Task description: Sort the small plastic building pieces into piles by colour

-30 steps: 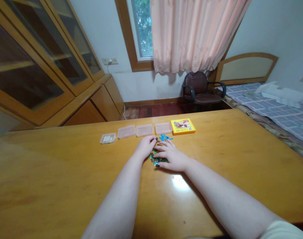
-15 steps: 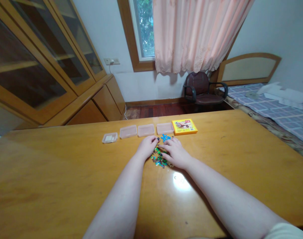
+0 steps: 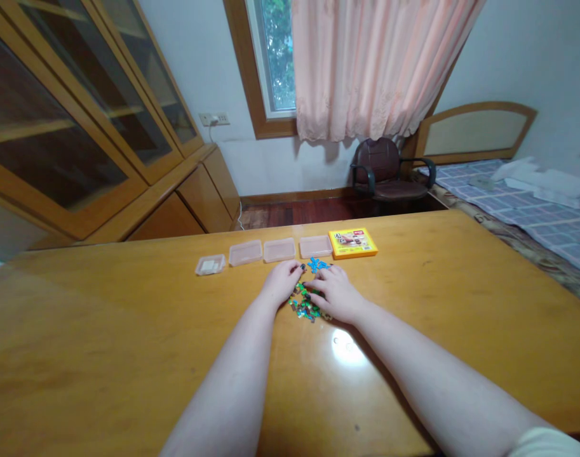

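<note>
Both my hands rest on a wooden table [image 3: 128, 343] over a heap of small mixed coloured pieces [image 3: 305, 306], mostly green. My left hand [image 3: 283, 281] lies at the heap's left edge, fingers curled with the tips together. My right hand [image 3: 335, 292] covers the heap's right side, fingers bent down onto the pieces. Whether either hand pinches a piece is hidden. A small cluster of light blue pieces [image 3: 317, 263] lies just beyond the fingertips of both hands.
Three clear shallow trays [image 3: 279, 249] and a smaller clear box [image 3: 210, 264] line up beyond my hands, with a yellow box [image 3: 352, 243] at the row's right end. Behind the table are a chair [image 3: 387, 168], a bed [image 3: 532, 203] and a glass-fronted cabinet [image 3: 80, 127].
My right hand has slid back off the near part of the heap, so more green pieces show. Both hands stay close together at the heap.
</note>
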`<control>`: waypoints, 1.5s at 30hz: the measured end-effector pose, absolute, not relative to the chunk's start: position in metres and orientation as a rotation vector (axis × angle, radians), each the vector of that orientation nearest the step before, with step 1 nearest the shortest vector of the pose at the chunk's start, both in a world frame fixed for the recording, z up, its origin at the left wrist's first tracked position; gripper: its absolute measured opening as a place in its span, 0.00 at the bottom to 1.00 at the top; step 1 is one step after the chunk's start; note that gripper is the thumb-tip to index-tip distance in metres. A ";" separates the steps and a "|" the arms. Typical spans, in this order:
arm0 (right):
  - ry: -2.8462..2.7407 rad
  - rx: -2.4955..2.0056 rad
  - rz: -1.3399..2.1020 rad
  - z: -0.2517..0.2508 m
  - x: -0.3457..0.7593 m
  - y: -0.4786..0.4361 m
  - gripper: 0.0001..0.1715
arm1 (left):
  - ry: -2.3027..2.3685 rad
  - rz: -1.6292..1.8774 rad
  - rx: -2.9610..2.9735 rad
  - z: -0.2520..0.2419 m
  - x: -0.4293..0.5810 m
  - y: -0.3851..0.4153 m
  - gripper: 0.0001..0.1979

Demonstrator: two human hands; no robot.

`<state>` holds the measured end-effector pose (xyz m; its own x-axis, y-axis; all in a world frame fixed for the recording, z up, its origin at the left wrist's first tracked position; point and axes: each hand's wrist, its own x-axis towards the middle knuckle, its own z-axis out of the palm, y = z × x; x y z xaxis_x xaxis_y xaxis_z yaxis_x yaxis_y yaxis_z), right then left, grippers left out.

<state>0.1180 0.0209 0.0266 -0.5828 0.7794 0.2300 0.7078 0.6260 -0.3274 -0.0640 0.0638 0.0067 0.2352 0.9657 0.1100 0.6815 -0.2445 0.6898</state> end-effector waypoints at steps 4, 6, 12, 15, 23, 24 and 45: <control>-2.437 -1.250 0.284 0.026 0.119 0.024 0.17 | 1.497 0.732 2.008 0.007 -0.064 0.064 0.14; -2.406 -1.251 0.293 0.027 0.119 0.024 0.17 | 1.493 0.734 2.009 0.007 -0.064 0.064 0.13; -2.515 -1.154 0.339 0.029 0.118 0.020 0.15 | 1.505 0.721 1.995 0.008 -0.063 0.064 0.14; -2.507 -1.292 0.328 0.027 0.117 0.021 0.16 | 1.511 0.713 1.990 0.009 -0.063 0.064 0.13; -2.460 -1.273 0.342 0.029 0.117 0.021 0.18 | 1.505 0.732 2.012 0.007 -0.064 0.064 0.13; -2.506 -1.185 0.366 0.031 0.116 0.019 0.19 | 1.507 0.731 2.008 0.007 -0.064 0.064 0.13; -2.633 -1.107 0.454 0.035 0.114 0.015 0.21 | 1.527 0.678 1.954 0.015 -0.061 0.061 0.15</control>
<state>0.1138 0.0148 0.0352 -0.6809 0.7246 0.1063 0.6471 0.6632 -0.3759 -0.0611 0.0613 0.0154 0.2226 0.9737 0.0482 0.6888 -0.1921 0.6991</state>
